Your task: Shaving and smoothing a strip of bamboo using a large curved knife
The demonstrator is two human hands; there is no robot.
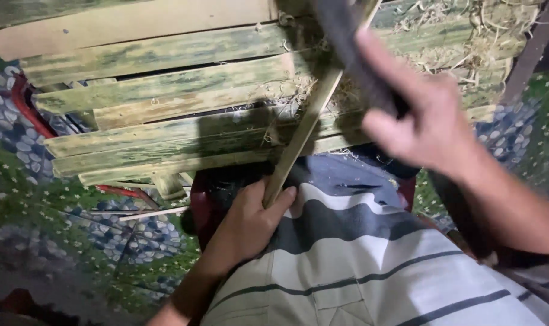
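Left hand [250, 214] gripped the thin bamboo strip [304, 124] at its lower end, bracing it slantwise over the stacked bamboo slats [165, 115]; right hand [428, 121] closed round a dark blade [353, 48], seemingly for shaving; fibres [467, 36] lay beyond.

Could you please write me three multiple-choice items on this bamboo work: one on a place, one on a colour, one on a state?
1. Where does the thin strip lie?
A. across the slats
B. on the floor
C. under the shirt

2. What colour are the slats?
A. mottled green
B. bright blue
C. white

3. How is the left hand?
A. open and flat
B. closed on the strip's lower end
C. out of view

Answers: 1 A, it crosses them at a slant; 2 A, green with pale patches; 3 B, the fingers wrap it, while the right hand grips a dark tool.
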